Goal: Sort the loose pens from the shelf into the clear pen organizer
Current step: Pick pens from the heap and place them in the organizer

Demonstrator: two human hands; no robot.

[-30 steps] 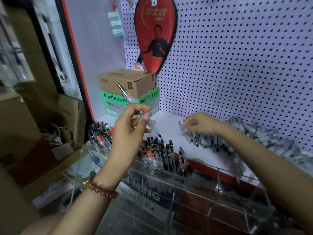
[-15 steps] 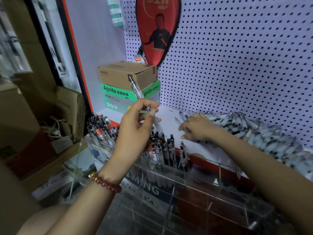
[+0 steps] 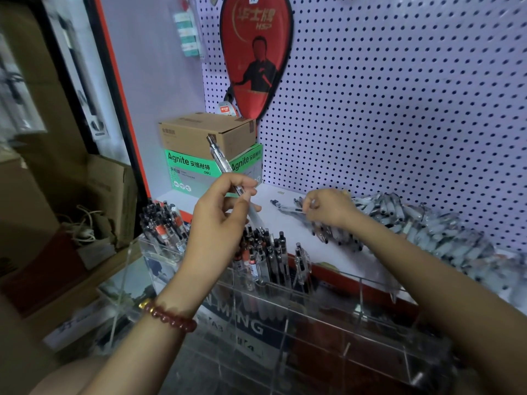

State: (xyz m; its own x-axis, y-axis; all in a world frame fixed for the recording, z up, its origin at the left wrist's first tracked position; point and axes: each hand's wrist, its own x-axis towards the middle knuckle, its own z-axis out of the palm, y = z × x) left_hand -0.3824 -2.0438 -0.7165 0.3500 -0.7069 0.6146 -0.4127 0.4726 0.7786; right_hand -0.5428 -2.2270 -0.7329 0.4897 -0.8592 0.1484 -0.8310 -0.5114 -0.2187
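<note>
My left hand [image 3: 219,218] holds a clear pen [image 3: 221,163] between thumb and fingers, tilted with its clip end up and to the left, above the clear pen organizer [image 3: 319,306]. Two left compartments of the organizer hold upright pens [image 3: 263,258]; the right compartments look bare. My right hand [image 3: 328,208] rests on the white shelf [image 3: 288,226] and pinches a second pen [image 3: 285,207] at the left end of a long pile of loose clear pens [image 3: 427,226] lying along the pegboard.
A brown carton [image 3: 199,132] sits on a green Agnite box [image 3: 191,169] at the shelf's back left. A red paddle case [image 3: 256,52] hangs on the pegboard. Cardboard boxes and cables [image 3: 85,223] stand at the left, beyond the shelf's red frame.
My left hand has kept its pen raised, drifting slightly right. My right hand shifted along the pile and now pinches one pen lifted clear at its left end.
</note>
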